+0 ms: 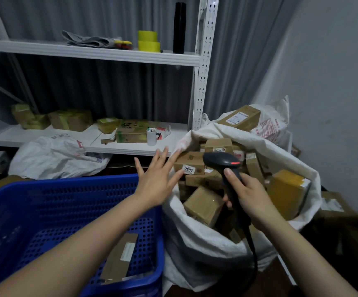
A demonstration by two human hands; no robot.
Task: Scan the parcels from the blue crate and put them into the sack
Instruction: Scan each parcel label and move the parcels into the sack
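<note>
- Head-height view looking down at two bare arms, in a storeroom with a white shelf [126, 147] against the far wall.
- The left hand [158, 183] hovers at the far right corner of the blue crate [66, 183], beside the mouth of the sack [195, 243]. Its grip is apart: the fingers are spread straight and hold nothing.
- Its fingertips point at a brown box labelled "2207" [189, 166] on top of the pile in the sack. Whether they touch the box cannot be told.
- The right hand [248, 194] is over the sack, its grip clamped round the handle of a black scanner [221, 162]. A red light shows on the scanner's head, and its cable hangs down in front of the sack.
- The sack, on the right, is heaped with brown boxes almost to its rim.
- A long flat parcel [119, 260] lies on the crate floor, near its right wall. The left arm hides part of the floor.
- Judgement: a drop into the sack looks just finished, and the left hand is free.
- The next move likely calls for the left hand to reach near and down into the crate, lift the flat parcel, and turn its white label toward the scanner.
</note>
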